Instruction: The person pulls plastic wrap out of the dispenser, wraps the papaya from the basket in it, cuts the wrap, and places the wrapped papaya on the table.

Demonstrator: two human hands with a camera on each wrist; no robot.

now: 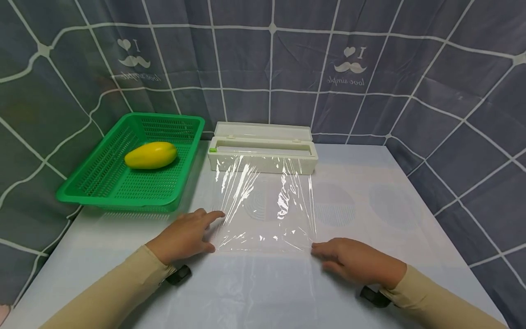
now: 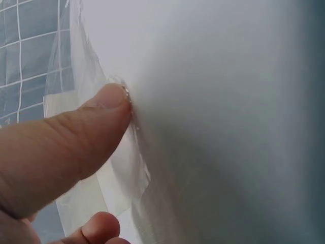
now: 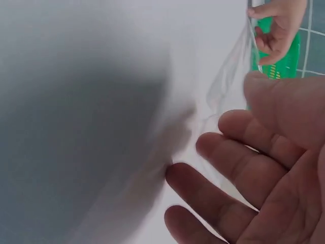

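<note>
Both hands, left hand (image 1: 184,236) and right hand (image 1: 353,261), press flat-fingered on one cling film sheet (image 1: 267,205). Behind stand one dispenser box (image 1: 263,148) and one green basket (image 1: 102,183) holding one mango (image 1: 151,155).

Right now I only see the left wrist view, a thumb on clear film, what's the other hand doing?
Observer: The right hand rests at the film's near right corner.
Operator: Where does the film come from?
Observer: From a white dispenser box, lid open, at the back of the table.
Operator: Anything else nearby?
Observer: A green basket on the left, with a yellow fruit inside.
</note>
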